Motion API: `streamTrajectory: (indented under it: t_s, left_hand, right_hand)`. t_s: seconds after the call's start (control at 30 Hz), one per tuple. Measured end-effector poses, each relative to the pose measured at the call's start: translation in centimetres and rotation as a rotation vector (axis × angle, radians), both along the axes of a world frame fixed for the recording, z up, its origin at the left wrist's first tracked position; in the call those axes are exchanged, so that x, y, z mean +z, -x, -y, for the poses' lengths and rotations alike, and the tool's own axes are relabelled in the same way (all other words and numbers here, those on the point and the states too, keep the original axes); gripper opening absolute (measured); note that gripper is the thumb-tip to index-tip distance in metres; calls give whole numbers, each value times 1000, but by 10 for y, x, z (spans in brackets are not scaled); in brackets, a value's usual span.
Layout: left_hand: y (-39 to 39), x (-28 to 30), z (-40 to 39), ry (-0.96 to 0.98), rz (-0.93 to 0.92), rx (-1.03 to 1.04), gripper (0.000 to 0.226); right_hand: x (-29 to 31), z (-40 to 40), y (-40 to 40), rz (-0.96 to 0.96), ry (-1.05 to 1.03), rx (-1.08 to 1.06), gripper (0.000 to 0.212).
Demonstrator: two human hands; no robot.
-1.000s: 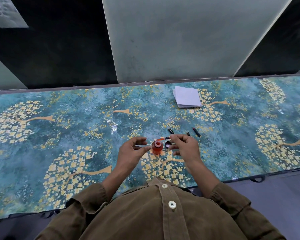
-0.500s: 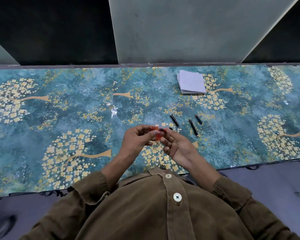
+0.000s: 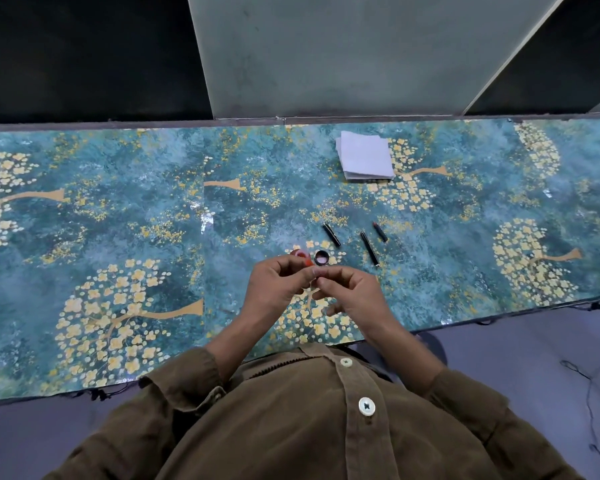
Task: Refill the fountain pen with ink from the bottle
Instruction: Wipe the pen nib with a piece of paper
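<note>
Both hands fingertip to fingertip, perhaps a grip on something tiny.

This looks like a desk in an office or study room. A long table with a shiny blue-green cover printed with yellow flower trees stands against a plain grey wall panel, and a small stack of white paper squares lies on it near three thin dark pen parts

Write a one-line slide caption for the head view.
Both hands, left hand and right hand, pinch a small pen part above the table, beside the open ink bottle.
</note>
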State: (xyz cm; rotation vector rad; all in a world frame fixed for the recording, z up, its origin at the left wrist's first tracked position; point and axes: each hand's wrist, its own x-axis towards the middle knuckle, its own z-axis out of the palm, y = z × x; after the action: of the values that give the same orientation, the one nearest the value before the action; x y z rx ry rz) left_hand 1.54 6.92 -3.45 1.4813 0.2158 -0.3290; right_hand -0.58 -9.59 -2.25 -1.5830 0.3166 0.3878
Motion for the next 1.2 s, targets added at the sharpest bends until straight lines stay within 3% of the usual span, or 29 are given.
streamTrajectory:
  t_s: [0.3,0.67,0.97,1.0,1.2]
  left_hand:
    - [-20,5,46,-37,6,-114,7]
    - [-42,10,85,-121,-1,-67,3]
    - [-43,5,85,-116,-70,28,8]
    - [-59,22,111,-136,-18,169,7]
    - [-73,30,110,-118,-11,250,6]
  right_hand:
    - [8,41,-14,-23,-37,-71,16]
    - [3,92,-50,-50,15,96,16]
    - [-10,103,-57,-74,42,59,9]
    - [2,128,-97,-22,34,158,9]
    - [-16,127,-139,94,295,227,10]
